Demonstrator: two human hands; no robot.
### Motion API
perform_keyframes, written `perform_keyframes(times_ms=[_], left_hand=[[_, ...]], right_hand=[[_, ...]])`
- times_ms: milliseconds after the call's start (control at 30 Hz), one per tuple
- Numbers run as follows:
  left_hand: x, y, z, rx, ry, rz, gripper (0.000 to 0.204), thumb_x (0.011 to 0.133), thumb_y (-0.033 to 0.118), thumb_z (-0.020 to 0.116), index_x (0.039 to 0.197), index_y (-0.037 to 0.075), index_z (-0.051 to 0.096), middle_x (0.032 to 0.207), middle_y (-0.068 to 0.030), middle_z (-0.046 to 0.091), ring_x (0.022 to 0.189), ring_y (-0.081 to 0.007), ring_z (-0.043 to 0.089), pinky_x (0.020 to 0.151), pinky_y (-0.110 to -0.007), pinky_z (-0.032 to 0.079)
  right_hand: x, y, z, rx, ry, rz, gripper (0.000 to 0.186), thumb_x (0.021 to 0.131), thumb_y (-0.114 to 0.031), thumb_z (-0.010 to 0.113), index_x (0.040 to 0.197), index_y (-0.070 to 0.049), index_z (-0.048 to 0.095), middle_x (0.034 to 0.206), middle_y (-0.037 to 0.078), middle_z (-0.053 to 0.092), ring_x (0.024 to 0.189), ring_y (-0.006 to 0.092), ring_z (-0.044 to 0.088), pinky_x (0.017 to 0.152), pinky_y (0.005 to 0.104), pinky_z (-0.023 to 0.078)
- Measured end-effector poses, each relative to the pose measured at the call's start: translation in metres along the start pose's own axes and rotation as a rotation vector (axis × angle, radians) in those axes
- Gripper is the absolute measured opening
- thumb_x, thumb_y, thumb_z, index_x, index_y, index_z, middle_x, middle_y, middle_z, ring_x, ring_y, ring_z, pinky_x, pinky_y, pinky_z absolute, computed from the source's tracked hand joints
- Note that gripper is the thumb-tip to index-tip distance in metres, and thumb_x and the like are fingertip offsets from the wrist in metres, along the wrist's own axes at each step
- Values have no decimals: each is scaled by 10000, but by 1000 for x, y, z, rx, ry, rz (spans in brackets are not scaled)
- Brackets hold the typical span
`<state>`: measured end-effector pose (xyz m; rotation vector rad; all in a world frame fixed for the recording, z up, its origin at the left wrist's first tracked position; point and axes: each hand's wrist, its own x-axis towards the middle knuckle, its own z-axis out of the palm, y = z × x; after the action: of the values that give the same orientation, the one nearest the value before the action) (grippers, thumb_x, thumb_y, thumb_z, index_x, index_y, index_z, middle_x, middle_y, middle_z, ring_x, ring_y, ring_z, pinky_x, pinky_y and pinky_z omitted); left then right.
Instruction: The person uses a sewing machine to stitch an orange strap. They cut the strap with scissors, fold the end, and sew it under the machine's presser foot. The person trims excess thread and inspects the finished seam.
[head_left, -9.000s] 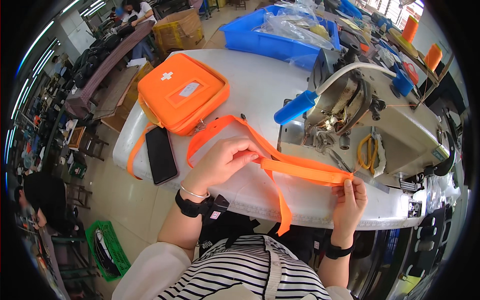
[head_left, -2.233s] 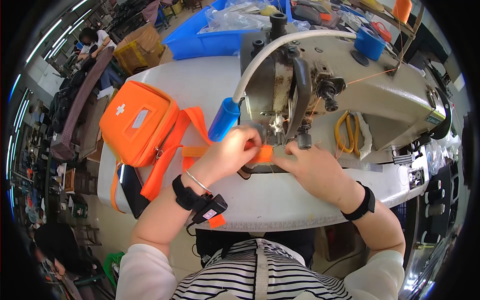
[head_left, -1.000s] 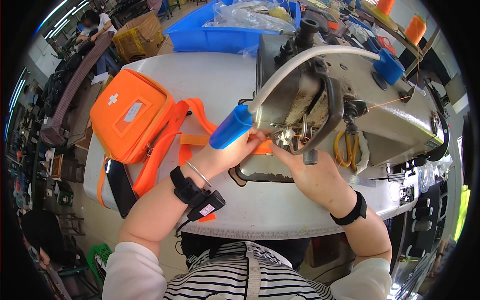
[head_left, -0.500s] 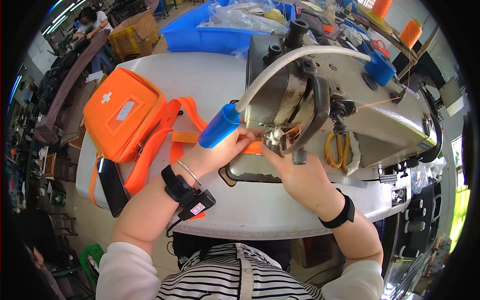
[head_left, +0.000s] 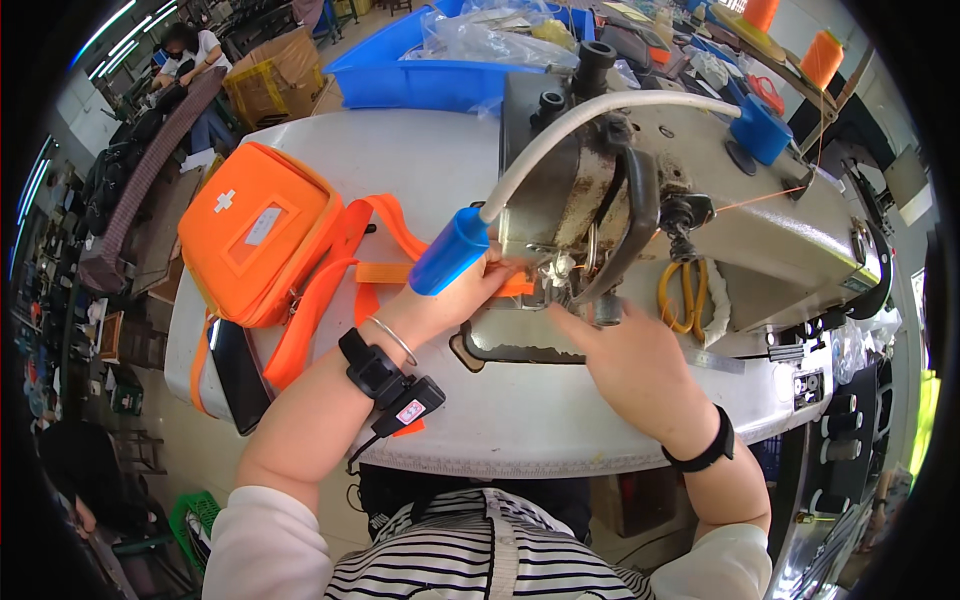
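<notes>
Hands: two, both the person's own, both at the needle area of the machine.
Left hand (head_left: 455,300): lies flat on the orange webbing strap (head_left: 380,272), fingers pressing it down beside the presser foot; partly hidden behind the blue lamp head, so how far the fingers curl cannot be told.
Right hand (head_left: 625,365): palm down on the machine bed, fingers stretched toward the needle; the fingertips reach under the machine head and whether they pinch the strap cannot be told.
Orange webbing strap: one, running from the pouch across the table to under the presser foot, looped and folded between pouch and machine.
Orange first-aid pouch (head_left: 258,233): one, with a white cross, lying on the white table (head_left: 400,150) to the left of the machine.
Industrial sewing machine (head_left: 720,220): one, grey, threaded with orange thread.
Blue lamp head (head_left: 450,250): one, on a white flexible arm, just above the left hand.
Wrist items: one black band with a tag on the left wrist, one thin bangle beside it, one black band on the right wrist.
Phone (head_left: 238,372): one, black, at the table's near left edge, partly under the pouch strap.
Yellow-handled scissors (head_left: 685,295): one pair, against the machine front.
Orange thread cones (head_left: 822,58): two, at the far right.
Blue bin (head_left: 400,75): one, behind the table, holding plastic bags.
</notes>
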<state>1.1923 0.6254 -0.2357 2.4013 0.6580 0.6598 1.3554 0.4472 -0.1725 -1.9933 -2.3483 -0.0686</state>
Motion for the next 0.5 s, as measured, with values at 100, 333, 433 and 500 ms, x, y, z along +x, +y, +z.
perform_keyframes(times_ms=[100,333,433,500], left_hand=[[0,0,0,-39,-16,-49,149,847,123,664,848,2,578,734,-137,593,668,-292,595,619,-390,472],[0,7,-7,-56,-69,-157,179,853,127,666,970,22,579,790,-133,631,733,-282,631,672,-385,501],[3,3,0,-90,-37,-94,195,863,137,661,1004,25,586,815,-129,641,758,-280,637,695,-381,506],[-1,4,-4,-154,6,-75,192,871,140,653,1010,27,584,822,-123,639,765,-274,632,704,-374,502]], right_hand=[[-24,10,-22,146,82,59,432,730,8,595,1151,-84,614,979,109,595,852,257,602,639,357,509],[-93,86,-70,116,593,390,254,857,31,577,1100,1,643,934,89,605,769,144,568,683,280,459],[-142,158,-87,87,882,576,204,942,-77,557,1114,-12,644,1023,59,629,800,120,558,725,226,437],[-155,213,-95,36,1001,650,228,974,-161,536,1132,-40,649,1062,64,637,849,122,568,760,231,443]])
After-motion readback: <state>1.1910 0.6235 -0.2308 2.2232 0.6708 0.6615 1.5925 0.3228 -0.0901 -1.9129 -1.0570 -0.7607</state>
